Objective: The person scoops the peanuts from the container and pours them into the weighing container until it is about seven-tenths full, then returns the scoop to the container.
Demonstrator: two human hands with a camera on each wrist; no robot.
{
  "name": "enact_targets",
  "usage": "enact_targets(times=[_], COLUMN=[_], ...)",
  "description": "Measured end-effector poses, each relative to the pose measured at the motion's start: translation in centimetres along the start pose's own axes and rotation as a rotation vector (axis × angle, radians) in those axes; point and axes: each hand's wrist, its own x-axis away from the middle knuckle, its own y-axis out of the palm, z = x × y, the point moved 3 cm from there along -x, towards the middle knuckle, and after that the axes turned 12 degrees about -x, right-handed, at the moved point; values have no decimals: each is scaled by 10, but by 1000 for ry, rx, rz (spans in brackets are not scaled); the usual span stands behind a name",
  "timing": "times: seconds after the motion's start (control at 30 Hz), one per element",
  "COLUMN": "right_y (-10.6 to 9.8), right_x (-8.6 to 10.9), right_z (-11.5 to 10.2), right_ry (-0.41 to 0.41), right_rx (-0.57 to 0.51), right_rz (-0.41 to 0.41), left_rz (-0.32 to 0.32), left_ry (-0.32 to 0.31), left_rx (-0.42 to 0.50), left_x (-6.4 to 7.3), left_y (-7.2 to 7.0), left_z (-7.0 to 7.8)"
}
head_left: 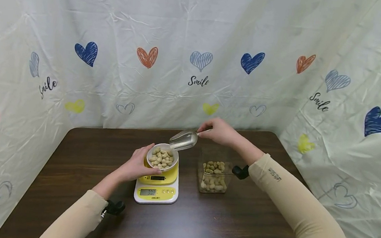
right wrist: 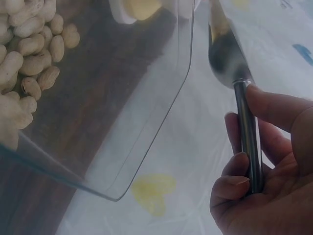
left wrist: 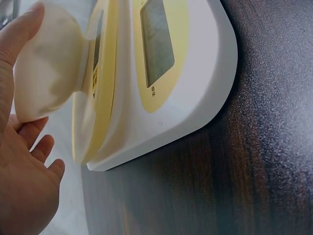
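My left hand point(head_left: 138, 163) holds a white bowl point(left wrist: 49, 63) by its side, thumb in front and fingers behind. Peanuts point(head_left: 161, 159) lie in the bowl, which stands on the round yellow platform of a kitchen scale point(head_left: 166, 198). Digits show on the scale's display but are too small to read surely. With fingers and thumb round its handle, my right hand point(head_left: 221, 131) grips a metal scoop point(head_left: 186, 140), its mouth tilted down over the bowl's right rim. In the head view the scoop looks empty.
Right of the scale stands a clear, open-topped container point(right wrist: 116, 198) with more peanuts point(head_left: 213, 182) inside, below my right forearm. Everything stands on a dark wooden table point(head_left: 235, 230). Behind the table's far edge hangs a white curtain point(head_left: 164, 101) printed with hearts.
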Motion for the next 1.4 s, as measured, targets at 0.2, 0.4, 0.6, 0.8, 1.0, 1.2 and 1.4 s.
enact_targets(times=[0.2, 0.4, 0.6, 0.8, 1.0, 1.2, 1.4], right_y=[-6, -15, -31, -49, -71, -90, -96], right_x=[7, 15, 28, 46, 71, 97, 108], right_z=[1, 2, 5, 9, 14, 16, 19], right_ry=[0, 4, 15, 8, -17, -66, -76], right_rx=[-6, -21, -43, -48, 5, 143, 218], right_rz=[13, 26, 48, 81, 140, 196, 157], left_rz=[-5, -7, -18, -19, -20, -27, -21], left_ry=[-7, -12, -30, -36, -34, -35, -31], left_rx=[10, 15, 27, 40, 55, 61, 63], left_x=[0, 0, -1, -1, -2, -2, -1], left_y=[-1, 1, 3, 5, 7, 8, 7], left_z=[1, -2, -4, -6, -7, -8, -7])
